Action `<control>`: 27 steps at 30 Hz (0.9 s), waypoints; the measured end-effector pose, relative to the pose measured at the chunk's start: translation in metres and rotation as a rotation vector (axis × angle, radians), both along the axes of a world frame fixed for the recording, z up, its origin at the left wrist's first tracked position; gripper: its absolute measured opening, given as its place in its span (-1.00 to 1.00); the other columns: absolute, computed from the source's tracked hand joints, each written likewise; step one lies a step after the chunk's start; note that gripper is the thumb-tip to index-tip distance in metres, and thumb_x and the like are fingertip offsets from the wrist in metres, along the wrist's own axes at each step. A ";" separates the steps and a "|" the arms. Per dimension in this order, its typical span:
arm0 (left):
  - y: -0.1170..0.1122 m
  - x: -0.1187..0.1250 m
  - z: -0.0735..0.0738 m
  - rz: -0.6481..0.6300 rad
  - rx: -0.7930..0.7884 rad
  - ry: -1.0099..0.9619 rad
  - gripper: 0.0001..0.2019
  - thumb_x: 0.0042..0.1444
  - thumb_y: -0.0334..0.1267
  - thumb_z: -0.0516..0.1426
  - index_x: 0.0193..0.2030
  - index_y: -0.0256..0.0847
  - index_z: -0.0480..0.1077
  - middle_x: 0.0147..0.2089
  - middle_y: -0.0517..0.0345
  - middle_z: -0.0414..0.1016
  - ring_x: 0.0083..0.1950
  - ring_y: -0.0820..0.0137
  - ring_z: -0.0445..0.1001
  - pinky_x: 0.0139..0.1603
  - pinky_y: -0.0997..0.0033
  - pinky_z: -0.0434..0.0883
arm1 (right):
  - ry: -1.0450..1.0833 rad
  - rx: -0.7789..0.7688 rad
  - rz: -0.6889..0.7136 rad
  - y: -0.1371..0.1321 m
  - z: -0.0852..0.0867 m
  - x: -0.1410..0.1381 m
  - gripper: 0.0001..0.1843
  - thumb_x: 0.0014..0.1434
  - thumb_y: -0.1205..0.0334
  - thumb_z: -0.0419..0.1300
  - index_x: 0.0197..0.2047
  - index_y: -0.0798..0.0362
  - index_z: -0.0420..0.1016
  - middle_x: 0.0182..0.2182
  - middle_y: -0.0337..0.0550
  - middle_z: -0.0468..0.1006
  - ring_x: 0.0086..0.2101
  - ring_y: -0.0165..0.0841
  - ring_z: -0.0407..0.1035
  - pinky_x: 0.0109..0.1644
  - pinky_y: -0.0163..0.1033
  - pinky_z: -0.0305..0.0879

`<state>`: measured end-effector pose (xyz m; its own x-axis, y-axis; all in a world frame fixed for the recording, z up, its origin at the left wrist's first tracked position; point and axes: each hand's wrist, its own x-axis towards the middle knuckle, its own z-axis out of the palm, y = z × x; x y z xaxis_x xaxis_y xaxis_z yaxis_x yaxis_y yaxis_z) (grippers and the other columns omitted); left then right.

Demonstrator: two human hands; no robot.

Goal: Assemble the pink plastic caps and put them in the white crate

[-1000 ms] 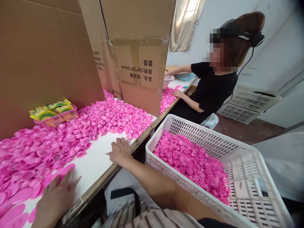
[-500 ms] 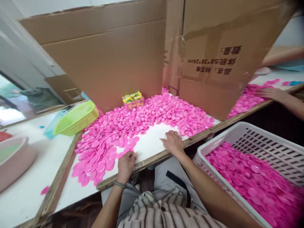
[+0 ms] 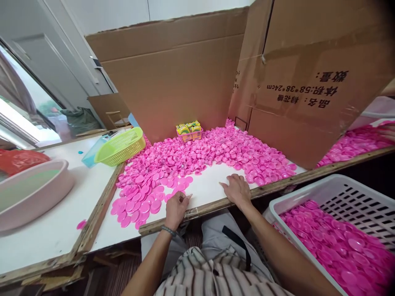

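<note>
My left hand (image 3: 177,210) rests at the wooden front edge of the white tabletop (image 3: 207,183). Its fingers are curled in and its thumb points right; whatever is in them, if anything, is too small to name. Beside it lie flat pink plastic discs (image 3: 145,197), partly overlapping. To the right, my right hand (image 3: 237,191) lies palm down on the bare white surface, thumb apart from the fingers, with nothing visible in it. A heap of small cupped pink plastic pieces (image 3: 200,150) curves behind both hands.
Cardboard walls (image 3: 173,86) stand behind the heap. A small pink basket (image 3: 191,135) holds yellow boxes. Left are a lime-green basket (image 3: 120,148) and a pink basin (image 3: 46,193). At my right, a white crate (image 3: 274,205) holds pink pieces. A person's hand (image 3: 388,130) shows at the far right.
The head view has turned left, so the scene sits further right. Both hands keep nearly the same places and poses on the table. The other person's hand has mostly left the view.
</note>
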<state>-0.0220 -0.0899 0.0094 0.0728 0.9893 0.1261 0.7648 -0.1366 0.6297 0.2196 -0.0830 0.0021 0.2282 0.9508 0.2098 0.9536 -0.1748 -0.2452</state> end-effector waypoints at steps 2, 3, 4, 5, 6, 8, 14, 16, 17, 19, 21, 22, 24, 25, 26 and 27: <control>0.001 0.001 -0.001 0.012 0.004 0.006 -0.67 0.07 0.00 -0.02 -0.45 -0.23 0.31 -0.53 0.23 0.41 -0.51 0.48 0.31 -0.45 0.52 0.13 | -0.004 -0.015 -0.011 -0.001 0.001 -0.001 -0.60 0.14 -0.04 0.00 -0.18 0.10 0.42 -0.21 0.01 0.37 -0.15 -0.18 0.16 -0.17 -0.16 0.07; 0.001 0.001 -0.001 0.012 0.000 0.010 -0.69 0.07 -0.03 -0.02 -0.44 -0.23 0.31 -0.52 0.24 0.41 -0.51 0.49 0.31 -0.45 0.53 0.12 | -0.007 -0.021 -0.016 -0.001 0.001 -0.002 -0.60 0.14 -0.04 0.00 -0.19 0.10 0.42 -0.20 0.00 0.37 -0.15 -0.18 0.16 -0.16 -0.16 0.06; 0.001 0.002 -0.002 0.009 -0.007 0.018 -0.71 0.08 -0.05 -0.02 -0.44 -0.23 0.32 -0.53 0.24 0.41 -0.51 0.49 0.30 -0.45 0.53 0.11 | -0.011 -0.024 -0.021 -0.001 0.001 -0.002 -0.60 0.14 -0.04 0.00 -0.19 0.10 0.42 -0.20 0.00 0.37 -0.15 -0.19 0.16 -0.16 -0.16 0.06; 0.001 0.002 -0.001 0.006 -0.016 0.031 -0.73 0.08 -0.08 -0.02 -0.44 -0.23 0.31 -0.54 0.25 0.40 -0.52 0.49 0.30 -0.45 0.53 0.11 | -0.015 -0.024 -0.024 -0.002 0.001 -0.002 -0.61 0.14 -0.03 0.00 -0.19 0.10 0.42 -0.20 -0.01 0.37 -0.15 -0.19 0.16 -0.17 -0.17 0.06; 0.001 0.003 -0.001 0.006 -0.024 0.048 -0.74 0.08 -0.09 -0.02 -0.45 -0.23 0.31 -0.55 0.25 0.39 -0.52 0.49 0.29 -0.45 0.53 0.10 | -0.018 -0.022 -0.024 -0.002 0.001 -0.003 -0.61 0.15 -0.03 0.00 -0.20 0.10 0.42 -0.20 -0.01 0.37 -0.15 -0.19 0.16 -0.17 -0.17 0.06; 0.001 0.003 0.000 0.019 -0.029 0.079 -0.74 0.07 -0.10 -0.01 -0.46 -0.23 0.30 -0.58 0.26 0.36 -0.53 0.49 0.28 -0.45 0.53 0.09 | -0.020 -0.015 -0.022 -0.002 0.000 -0.003 -0.62 0.15 -0.02 0.00 -0.21 0.10 0.42 -0.20 -0.01 0.37 -0.15 -0.20 0.16 -0.18 -0.17 0.06; 0.001 0.002 0.000 0.022 -0.055 0.057 -0.71 0.03 -0.03 0.02 -0.49 -0.23 0.28 -0.60 0.29 0.30 -0.55 0.50 0.25 -0.48 0.53 0.08 | -0.011 0.012 -0.004 -0.005 -0.002 -0.003 -0.64 0.17 0.00 -0.02 -0.24 0.09 0.44 -0.22 -0.01 0.37 -0.16 -0.20 0.17 -0.17 -0.18 0.07; 0.002 0.001 -0.002 0.009 -0.076 0.020 -0.68 0.01 0.00 0.04 -0.51 -0.23 0.28 -0.61 0.29 0.29 -0.55 0.50 0.24 -0.48 0.53 0.09 | -0.005 0.023 0.007 -0.006 -0.002 -0.003 -0.64 0.18 0.01 -0.03 -0.25 0.09 0.44 -0.23 -0.01 0.38 -0.16 -0.21 0.17 -0.16 -0.17 0.07; 0.003 0.000 -0.003 0.005 -0.083 0.000 -0.67 -0.01 0.02 0.05 -0.52 -0.23 0.27 -0.61 0.29 0.29 -0.55 0.50 0.24 -0.48 0.53 0.10 | -0.003 0.030 0.012 -0.006 -0.002 -0.003 -0.64 0.18 0.02 -0.04 -0.25 0.09 0.44 -0.23 -0.01 0.38 -0.16 -0.21 0.18 -0.15 -0.17 0.07; 0.006 0.001 -0.004 0.007 -0.087 -0.043 -0.66 -0.04 0.04 0.07 -0.53 -0.24 0.26 -0.60 0.28 0.29 -0.54 0.49 0.24 -0.48 0.53 0.11 | 0.002 0.041 0.022 -0.007 -0.003 -0.002 -0.63 0.19 0.02 -0.06 -0.24 0.08 0.44 -0.23 -0.02 0.39 -0.16 -0.22 0.18 -0.13 -0.17 0.08; 0.011 0.002 -0.003 0.010 -0.079 -0.097 -0.67 -0.03 0.03 0.07 -0.51 -0.24 0.28 -0.56 0.26 0.33 -0.51 0.49 0.27 -0.47 0.53 0.13 | 0.002 0.048 0.032 -0.008 -0.003 -0.001 -0.64 0.20 0.03 -0.06 -0.23 0.08 0.44 -0.23 -0.02 0.40 -0.16 -0.23 0.19 -0.11 -0.18 0.08; 0.014 0.004 -0.002 0.009 -0.074 -0.120 -0.68 -0.02 0.02 0.05 -0.48 -0.24 0.29 -0.53 0.25 0.37 -0.49 0.48 0.29 -0.44 0.52 0.14 | -0.002 0.048 0.036 -0.008 -0.003 -0.001 -0.65 0.20 0.03 -0.06 -0.23 0.07 0.44 -0.23 -0.03 0.40 -0.16 -0.23 0.20 -0.11 -0.18 0.09; 0.022 0.008 0.003 0.004 -0.066 -0.134 -0.70 0.03 -0.02 0.03 -0.44 -0.24 0.32 -0.47 0.22 0.42 -0.44 0.46 0.34 -0.39 0.51 0.16 | -0.018 0.044 0.040 -0.008 -0.002 -0.001 -0.66 0.20 0.05 -0.06 -0.23 0.07 0.44 -0.22 -0.03 0.40 -0.15 -0.23 0.21 -0.12 -0.18 0.11; 0.026 0.011 0.006 -0.004 -0.065 -0.117 -0.71 0.04 -0.03 0.02 -0.44 -0.24 0.33 -0.47 0.21 0.43 -0.43 0.45 0.35 -0.38 0.50 0.16 | -0.027 0.042 0.041 -0.007 -0.001 -0.002 -0.66 0.20 0.05 -0.06 -0.23 0.06 0.44 -0.21 -0.03 0.40 -0.15 -0.23 0.21 -0.12 -0.18 0.11; 0.031 0.013 0.010 -0.012 -0.065 -0.091 -0.71 0.05 -0.05 0.01 -0.45 -0.24 0.32 -0.47 0.20 0.43 -0.43 0.45 0.35 -0.38 0.50 0.16 | -0.037 0.040 0.041 -0.007 -0.001 -0.002 -0.66 0.20 0.06 -0.06 -0.23 0.06 0.44 -0.21 -0.03 0.41 -0.15 -0.22 0.21 -0.13 -0.18 0.12; 0.037 0.015 0.013 -0.021 -0.065 -0.057 -0.72 0.06 -0.06 0.01 -0.47 -0.24 0.31 -0.49 0.20 0.42 -0.44 0.45 0.34 -0.39 0.50 0.15 | -0.046 0.040 0.043 -0.007 0.000 -0.002 -0.67 0.20 0.06 -0.06 -0.23 0.06 0.44 -0.20 -0.03 0.41 -0.15 -0.22 0.22 -0.13 -0.18 0.13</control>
<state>-0.0070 -0.0532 0.0224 0.0879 0.9939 0.0664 0.7246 -0.1095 0.6804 0.2179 -0.0902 0.0022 0.1767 0.9500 0.2573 0.9703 -0.1243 -0.2074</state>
